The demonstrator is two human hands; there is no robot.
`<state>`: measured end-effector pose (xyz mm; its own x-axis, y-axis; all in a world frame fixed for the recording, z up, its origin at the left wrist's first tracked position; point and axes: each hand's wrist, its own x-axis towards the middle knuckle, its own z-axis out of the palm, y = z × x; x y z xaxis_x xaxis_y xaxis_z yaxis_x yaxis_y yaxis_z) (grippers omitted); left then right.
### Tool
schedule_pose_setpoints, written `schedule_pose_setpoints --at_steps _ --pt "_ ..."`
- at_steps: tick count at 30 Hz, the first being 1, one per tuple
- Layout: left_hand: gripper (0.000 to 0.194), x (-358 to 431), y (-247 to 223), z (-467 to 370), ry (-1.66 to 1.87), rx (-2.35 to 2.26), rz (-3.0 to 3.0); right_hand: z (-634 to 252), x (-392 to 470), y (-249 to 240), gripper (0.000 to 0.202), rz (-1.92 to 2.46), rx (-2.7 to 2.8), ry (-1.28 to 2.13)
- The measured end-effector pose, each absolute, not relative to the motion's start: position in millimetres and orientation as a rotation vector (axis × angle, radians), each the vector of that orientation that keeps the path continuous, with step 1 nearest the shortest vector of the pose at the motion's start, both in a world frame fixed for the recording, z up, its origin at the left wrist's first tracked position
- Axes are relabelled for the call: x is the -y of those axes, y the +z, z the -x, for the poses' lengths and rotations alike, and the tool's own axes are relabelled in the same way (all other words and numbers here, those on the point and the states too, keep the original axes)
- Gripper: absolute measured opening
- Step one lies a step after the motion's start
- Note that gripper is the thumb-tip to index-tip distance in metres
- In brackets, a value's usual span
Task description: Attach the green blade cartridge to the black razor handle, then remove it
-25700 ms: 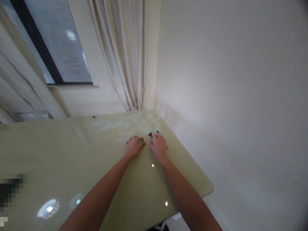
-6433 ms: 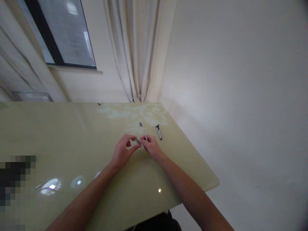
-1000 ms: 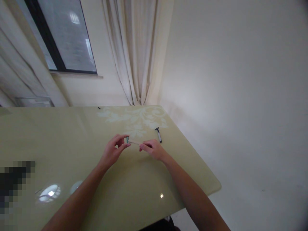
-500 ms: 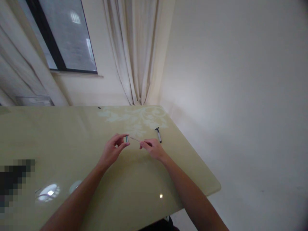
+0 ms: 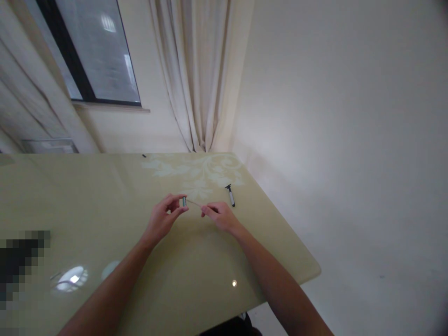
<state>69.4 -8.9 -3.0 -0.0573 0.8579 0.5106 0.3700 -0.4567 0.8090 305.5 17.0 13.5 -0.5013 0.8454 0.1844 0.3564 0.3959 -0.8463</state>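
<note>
My left hand (image 5: 168, 212) is closed, pinching a small razor cartridge (image 5: 184, 201) upright between thumb and index finger. It has a greenish face and a dark edge. Opposite it, my right hand (image 5: 220, 215) grips a thin pale stick (image 5: 194, 203) that resembles a cotton swab. The stick's far end points left and meets the cartridge's right side, or nearly so; contact is too small to make out. Beyond my right hand lies a razor (image 5: 231, 196) with a grey and black handle and a dark head.
Both hands are above a glossy pale-green table (image 5: 196, 270) with a leaf pattern at its far corner. A tiny dark piece (image 5: 143, 156) lies by the far edge. A white wall (image 5: 332, 140) borders the right side, and a curtain (image 5: 196, 74) hangs behind.
My right hand has shifted slightly left, bringing the stick's tip up to the cartridge. My left hand holds the cartridge in nearly the same place.
</note>
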Motion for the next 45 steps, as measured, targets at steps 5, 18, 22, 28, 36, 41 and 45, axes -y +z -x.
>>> schedule_pose_setpoints --at_steps 5,18,22,28,36,41,45 --pt "0.031 8.9 -0.9 -69.0 1.540 -1.309 -1.794 -307.0 -18.2 13.4 0.046 0.937 2.060 1.093" --pt "0.030 10.4 -1.2 -70.5 1.530 -1.298 -1.830 -307.7 -19.4 13.1 0.045 1.040 2.042 1.002" --pt "0.031 11.3 0.7 -72.5 1.531 -1.288 -1.847 -306.7 -18.4 13.2 0.044 0.984 2.043 1.033" --pt "0.029 12.7 2.4 -72.7 1.520 -1.321 -1.836 -307.2 -20.5 11.0 0.044 1.075 2.025 0.956" --pt "0.030 10.6 -2.6 -71.7 1.513 -1.305 -1.854 -306.8 -20.0 13.0 0.043 1.109 2.075 0.914" --pt "0.031 10.0 -1.8 -71.5 1.486 -1.299 -1.860 -305.8 -17.8 12.4 0.042 1.096 2.106 0.892" --pt "0.032 9.4 -2.6 -71.4 1.496 -1.298 -1.836 -304.2 -17.7 10.8 0.043 1.098 2.108 0.871"
